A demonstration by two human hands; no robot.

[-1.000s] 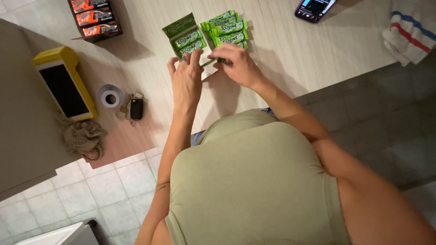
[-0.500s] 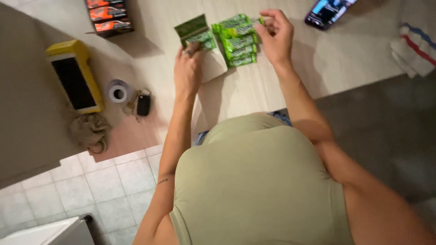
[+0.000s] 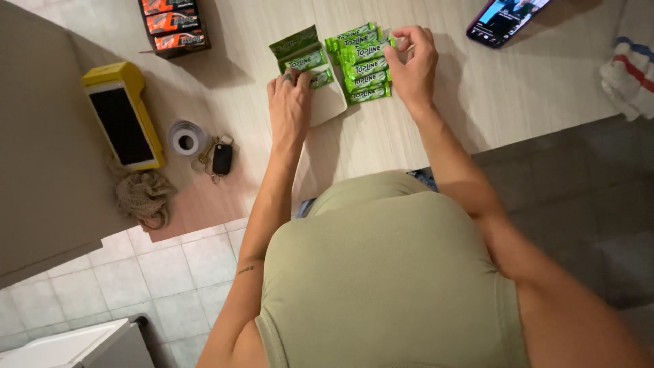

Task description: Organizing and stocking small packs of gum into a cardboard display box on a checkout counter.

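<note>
On the pale wooden counter (image 3: 436, 129) lies a stack of green gum packs (image 3: 362, 67). My right hand (image 3: 413, 63) rests against the stack's right side, fingers curled on the top packs. To the left stands an open green display box (image 3: 308, 76) with a pale inner flap and a couple of packs in it. My left hand (image 3: 289, 102) presses down on that box and touches a green pack inside.
A red-and-black carton (image 3: 172, 24) sits at the back left. A yellow card terminal (image 3: 122, 123), a paper roll (image 3: 184, 138), a key fob (image 3: 221, 158) and a mesh bag (image 3: 139, 194) lie left. A phone (image 3: 507, 17) and striped towel (image 3: 630, 68) lie right.
My right hand moved from the middle of the packs to the stack's right edge. My left hand stayed on the box. The view shifted slightly.
</note>
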